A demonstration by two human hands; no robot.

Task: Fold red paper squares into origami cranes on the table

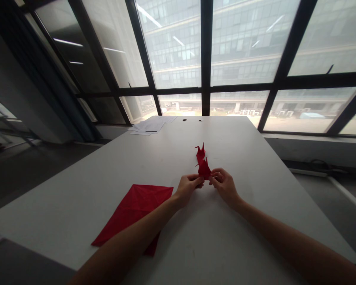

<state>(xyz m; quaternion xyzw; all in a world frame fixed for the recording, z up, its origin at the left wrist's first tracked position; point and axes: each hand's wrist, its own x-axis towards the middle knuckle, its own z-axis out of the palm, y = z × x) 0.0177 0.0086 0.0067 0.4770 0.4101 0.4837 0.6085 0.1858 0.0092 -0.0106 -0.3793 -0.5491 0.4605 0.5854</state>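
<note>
A small folded red origami crane is pinched between both my hands, low over the white table. My left hand is closed on its lower left edge, thumb and fingers together. On the opposite edge, my right hand pinches it with thumb and forefinger. Just behind it sits another red origami crane with thin points sticking up; the near one partly overlaps it. A creased sheet of red paper lies to the left, partly hidden under my left forearm.
White papers lie spread at the far left of the white table. Two small round items or holes show near the far edge. Tall dark-framed windows stand beyond, with a dark curtain at the left.
</note>
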